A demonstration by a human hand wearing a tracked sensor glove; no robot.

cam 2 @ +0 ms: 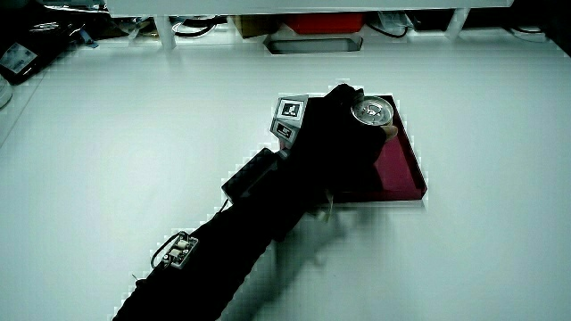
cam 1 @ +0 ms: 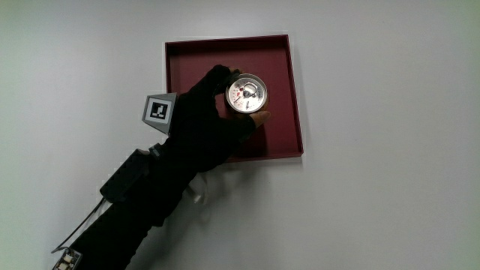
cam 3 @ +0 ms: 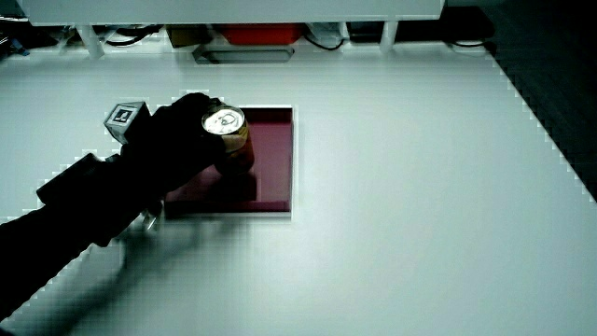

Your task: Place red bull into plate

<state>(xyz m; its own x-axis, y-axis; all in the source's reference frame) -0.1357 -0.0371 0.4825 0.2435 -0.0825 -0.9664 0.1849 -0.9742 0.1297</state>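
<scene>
White table (cam 1: 390, 210), low partition (cam 2: 294, 7) at its edge

- A plain white table (cam 1: 390, 210) fills the main view.
- In both side views a low white partition (cam 2: 312, 7) borders it, with cables (cam 3: 126, 37) and a red object (cam 3: 256, 35) beneath.

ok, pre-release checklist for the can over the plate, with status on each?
1. Hand gripping the can: ok, fingers wrapped around its side.
2. Can over the plate, inside the rim: ok in the main view.
3. Can upright: ok, lid faces up in both side views.
4. Can bottom resting on the plate floor: cannot tell, the hand hides it.
5. Plate floor bare where the can goes: ok, nothing else shows in it.
</scene>
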